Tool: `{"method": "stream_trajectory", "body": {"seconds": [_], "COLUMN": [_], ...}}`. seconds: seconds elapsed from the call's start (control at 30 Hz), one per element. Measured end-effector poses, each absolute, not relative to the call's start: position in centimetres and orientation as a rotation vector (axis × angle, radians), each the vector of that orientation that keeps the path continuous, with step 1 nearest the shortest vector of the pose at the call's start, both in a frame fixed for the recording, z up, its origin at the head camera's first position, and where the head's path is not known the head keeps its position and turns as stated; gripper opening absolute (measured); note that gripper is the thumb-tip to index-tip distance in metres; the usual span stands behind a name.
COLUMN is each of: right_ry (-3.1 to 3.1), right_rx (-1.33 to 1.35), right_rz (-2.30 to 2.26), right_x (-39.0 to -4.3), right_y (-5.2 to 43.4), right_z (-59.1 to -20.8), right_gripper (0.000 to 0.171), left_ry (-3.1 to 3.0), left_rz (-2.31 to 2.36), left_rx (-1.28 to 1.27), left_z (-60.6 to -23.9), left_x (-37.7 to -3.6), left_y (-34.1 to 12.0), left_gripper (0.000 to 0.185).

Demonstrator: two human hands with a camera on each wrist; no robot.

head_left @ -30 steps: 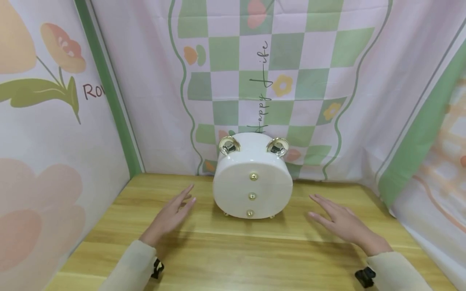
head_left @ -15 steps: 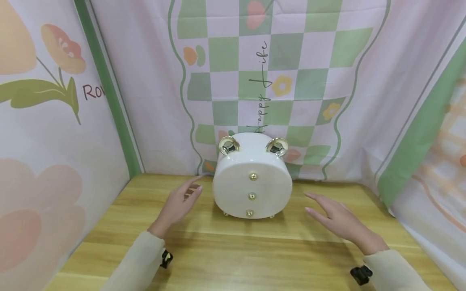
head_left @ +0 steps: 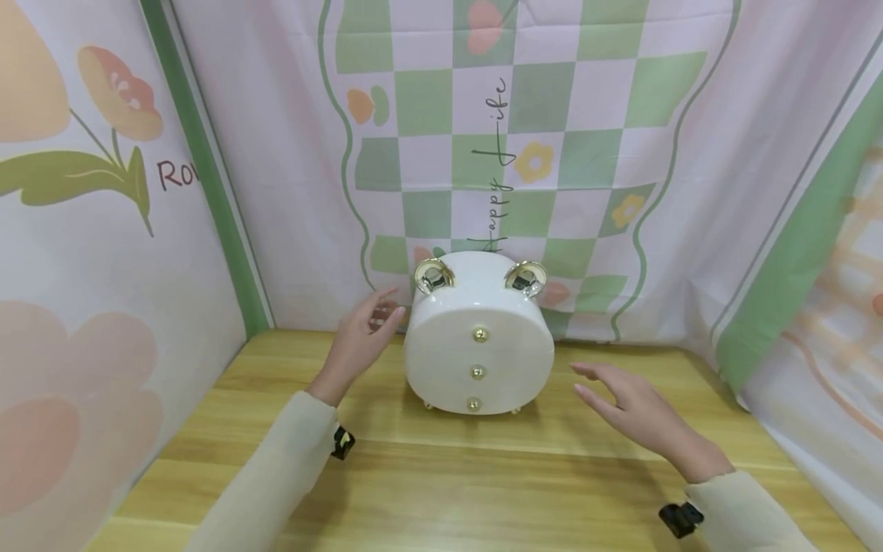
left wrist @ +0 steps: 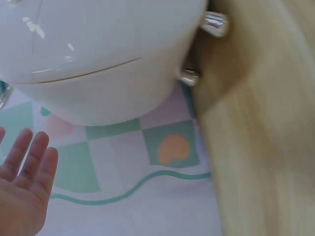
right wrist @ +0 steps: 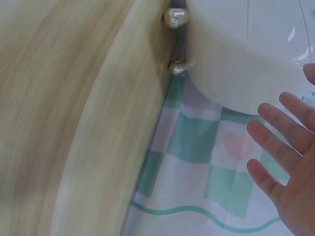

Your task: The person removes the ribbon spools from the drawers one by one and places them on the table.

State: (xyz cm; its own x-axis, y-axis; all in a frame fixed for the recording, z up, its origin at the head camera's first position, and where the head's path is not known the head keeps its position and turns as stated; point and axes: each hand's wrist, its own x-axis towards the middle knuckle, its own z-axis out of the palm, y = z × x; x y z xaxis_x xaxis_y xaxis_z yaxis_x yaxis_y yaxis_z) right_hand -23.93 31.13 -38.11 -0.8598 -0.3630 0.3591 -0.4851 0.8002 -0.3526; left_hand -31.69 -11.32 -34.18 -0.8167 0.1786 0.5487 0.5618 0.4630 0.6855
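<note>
I judge this a reaching step; contact would call for palms meeting the white case (head_left: pixel 479 364) evenly; toward the right edge of the tabletop (head_left: pixel 469 491) the right hand (head_left: pixel 640 412) angles inward, fingers spread, holding nothing; the case stands by the far edge's middle; beside it, the left hand (head_left: pixel 356 343) hangs higher, fingers loosely extended, likewise holding nothing.

At twelve o'clock a whitish back cloth (head_left: pixel 428 100) hangs, printed with green checks, a yellow flower (head_left: pixel 535 162) and sideways lettering (head_left: pixel 497 157) reading "Happy Life". A pale left cloth (head_left: pixel 103 261) with large peach blooms fills nine o'clock, a green strip (head_left: pixel 206 165) edging it towards ten. At three, an orange-checked right cloth (head_left: pixel 845 307) has a broad green border (head_left: pixel 773 307). A grained wooden table (head_left: pixel 455 491) spreads at six, softly lit.
</note>
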Motion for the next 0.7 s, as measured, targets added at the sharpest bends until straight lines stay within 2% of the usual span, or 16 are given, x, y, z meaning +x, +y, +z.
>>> {"method": "stream_trajectory", "body": {"seconds": [0.37, 0.7], "right_ry": [-2.642, -2.545], "right_rx": [0.672, 0.755], "right_rz": [0.675, 0.619], "right_x": [-23.8, -24.0], "right_y": [30.1, 29.0], "right_z": [-37.4, -37.1], "right_gripper": [0.036, 0.028], "left_ry": [-2.201, -2.195], "left_rz": [-1.367, -1.408], "left_rx": [-0.682, -0.731], "left_z": [-31.2, -30.4], "left_x": [-33.3, -34.0], "left_y": [-9.6, -8.1], "left_gripper": [0.05, 0.048]}}
